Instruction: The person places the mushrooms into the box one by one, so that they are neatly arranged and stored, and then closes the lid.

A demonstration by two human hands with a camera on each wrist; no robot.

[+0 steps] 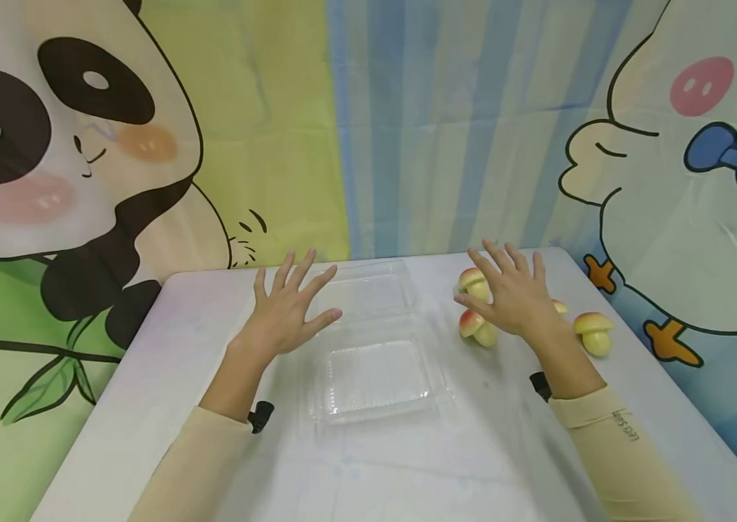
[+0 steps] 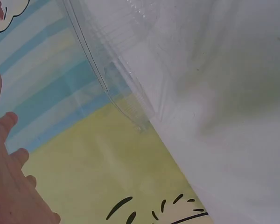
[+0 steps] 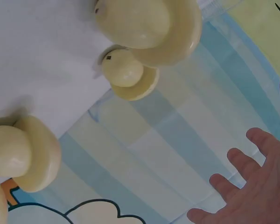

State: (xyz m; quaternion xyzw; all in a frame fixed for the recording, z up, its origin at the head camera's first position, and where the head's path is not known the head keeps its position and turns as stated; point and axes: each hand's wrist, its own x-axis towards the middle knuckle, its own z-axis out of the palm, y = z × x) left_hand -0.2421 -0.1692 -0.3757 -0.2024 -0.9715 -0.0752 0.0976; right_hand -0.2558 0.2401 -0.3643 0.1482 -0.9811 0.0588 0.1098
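Observation:
My left hand point(image 1: 282, 313) hovers with fingers spread, just left of a clear plastic box point(image 1: 378, 377) with its lid side folded back on the table. Nothing is in that hand. Over the right side of the table my right hand point(image 1: 513, 299) is spread too, holding nothing. Close to it are several toy mushrooms with cream stems and red-tinged caps: one mushroom point(image 1: 474, 283) behind its thumb, another mushroom point(image 1: 478, 328) below, and a third mushroom point(image 1: 594, 333) to the right. One more is mostly hidden by the hand. In the right wrist view, a small mushroom point(image 3: 123, 69) shows its underside.
A white table point(image 1: 368, 478) carries everything. Behind it hangs a printed cloth point(image 1: 447, 130) with a panda, stripes and a white bird. Dark wrist cameras sit under both wrists. The far edge of the clear box lies near the table's back edge.

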